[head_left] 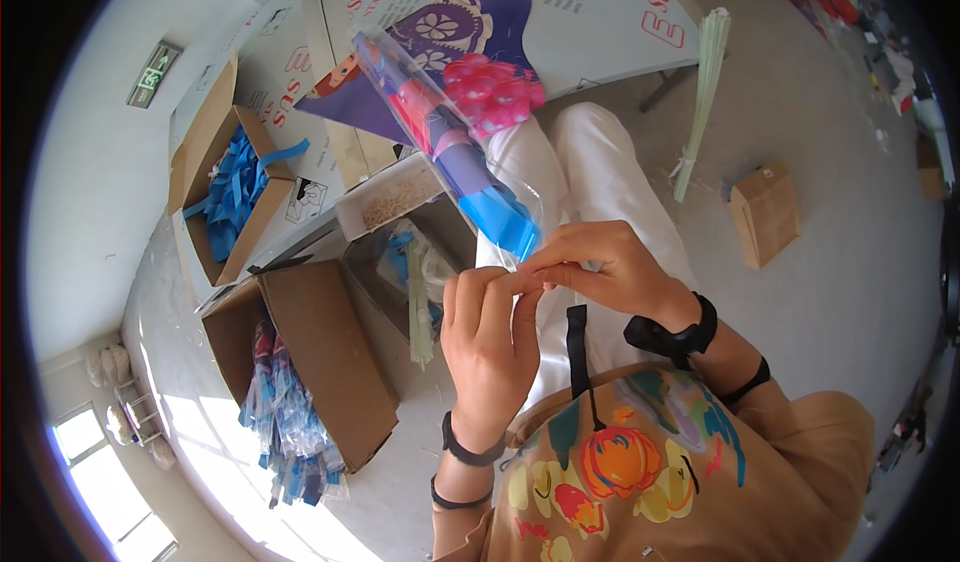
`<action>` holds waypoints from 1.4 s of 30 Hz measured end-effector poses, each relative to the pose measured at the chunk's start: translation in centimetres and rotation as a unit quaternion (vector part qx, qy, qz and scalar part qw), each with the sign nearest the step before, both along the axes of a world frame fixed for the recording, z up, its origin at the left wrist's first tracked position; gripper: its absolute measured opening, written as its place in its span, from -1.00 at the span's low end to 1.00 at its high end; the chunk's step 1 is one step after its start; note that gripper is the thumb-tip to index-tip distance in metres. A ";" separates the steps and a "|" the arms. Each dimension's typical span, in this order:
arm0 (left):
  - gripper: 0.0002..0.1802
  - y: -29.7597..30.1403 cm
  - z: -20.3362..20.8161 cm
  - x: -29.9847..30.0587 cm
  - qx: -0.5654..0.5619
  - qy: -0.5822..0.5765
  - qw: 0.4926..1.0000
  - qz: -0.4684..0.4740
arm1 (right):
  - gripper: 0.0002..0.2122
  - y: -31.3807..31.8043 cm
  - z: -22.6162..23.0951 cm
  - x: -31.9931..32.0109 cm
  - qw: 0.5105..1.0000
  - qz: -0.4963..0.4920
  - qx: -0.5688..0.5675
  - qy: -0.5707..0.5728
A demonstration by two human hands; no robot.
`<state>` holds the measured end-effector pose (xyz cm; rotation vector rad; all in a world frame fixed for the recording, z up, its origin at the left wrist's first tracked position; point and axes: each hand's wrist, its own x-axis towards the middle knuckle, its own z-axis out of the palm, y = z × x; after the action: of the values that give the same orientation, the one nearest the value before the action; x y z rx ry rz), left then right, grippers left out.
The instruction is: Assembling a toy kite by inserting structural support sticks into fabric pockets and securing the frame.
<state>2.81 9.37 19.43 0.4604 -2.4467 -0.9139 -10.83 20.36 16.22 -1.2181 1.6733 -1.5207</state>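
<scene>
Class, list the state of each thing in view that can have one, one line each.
Clear sleeve: filled, slanting
Left hand: pinching at its near end
Right hand: pinching there too
Smaller carton: open, holding blue strips
Large carton: open, packages protruding
White tray: open
Stick bundle: gathered
Brown package: openness unclear

Left fingers [497, 302] and right fingers [572, 253] pinch at a plastic-wrapped bundle [458, 158].
</scene>
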 end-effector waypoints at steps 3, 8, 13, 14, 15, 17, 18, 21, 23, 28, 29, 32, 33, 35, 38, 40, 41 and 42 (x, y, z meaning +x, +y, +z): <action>-0.80 0.1 -0.7 0.1 0.025 -0.005 1.000 0.004 | -0.83 -0.2 -0.4 0.0 1.000 0.012 -0.008 0.013; -0.93 -0.6 0.8 2.9 0.372 -0.019 0.923 -0.095 | -0.89 0.2 -0.7 -1.0 0.995 -0.048 0.019 -0.086; -0.92 -5.5 -1.5 12.0 0.591 -0.059 0.763 -0.255 | -0.89 1.9 -0.2 -3.5 0.981 -0.072 0.010 -0.178; -0.89 -6.0 -2.5 13.3 0.591 -0.187 0.773 -0.134 | -0.89 2.0 -0.1 -3.6 0.980 -0.059 0.013 -0.191; -0.84 -6.2 -4.0 14.4 0.572 -0.309 0.760 -0.008 | -0.89 1.9 0.0 -3.4 0.980 -0.056 0.012 -0.190; -0.79 -6.0 -7.7 16.5 0.353 -0.391 0.847 0.070 | -0.90 1.4 0.1 -2.7 0.980 -0.040 -0.007 -0.195; -0.82 -5.9 -8.1 15.9 0.293 -0.505 0.809 0.067 | -0.90 1.1 0.6 -2.6 0.983 -0.027 -0.005 -0.179; -0.88 -3.5 -7.1 11.3 0.074 -0.428 0.898 0.074 | -0.89 0.7 1.4 -2.2 0.993 0.008 -0.019 -0.113; -0.69 -2.0 -6.1 7.7 0.051 -0.175 0.980 0.079 | -0.89 0.1 2.5 -2.0 0.991 0.021 -0.017 -0.131; -0.52 -0.4 -4.5 2.6 0.145 0.202 0.965 0.083 | -0.86 -0.3 4.2 -1.4 0.992 0.011 -0.044 -0.117; -0.59 -0.7 -4.4 2.3 0.141 0.213 0.966 0.043 | -0.86 -0.2 4.2 -1.4 0.993 0.012 -0.042 -0.113; -0.71 -0.9 -3.6 1.9 0.160 0.245 0.956 -0.007 | -0.83 0.5 4.0 -1.7 0.995 0.016 -0.036 -0.089; -0.76 -0.9 -3.4 1.7 0.181 0.260 0.948 -0.017 | -0.83 0.9 3.9 -1.9 0.998 0.005 -0.044 -0.048; -0.77 -0.6 -3.4 1.9 0.185 0.257 0.948 -0.003 | -0.82 1.1 3.5 -2.0 0.999 -0.006 -0.050 -0.007; -0.80 -0.5 -3.5 2.4 0.185 0.235 0.954 0.005 | -0.86 1.0 3.1 -1.6 0.997 -0.037 -0.055 0.036; -0.81 -0.3 -3.6 2.7 0.197 0.215 0.956 0.034 | -0.93 0.7 2.7 -1.2 0.999 -0.012 -0.034 -0.021; -0.81 -0.1 -3.5 2.8 0.198 0.214 0.956 0.034 | -0.93 0.7 2.4 -0.9 0.999 -0.012 -0.033 -0.023; -0.82 0.1 -3.3 2.8 0.234 0.207 0.948 0.064 | -0.93 0.7 1.9 -0.4 0.996 -0.031 -0.027 -0.085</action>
<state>5.58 9.50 16.16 0.5180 -1.7970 -1.3822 -11.27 21.06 18.08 -1.0401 1.5802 -1.6684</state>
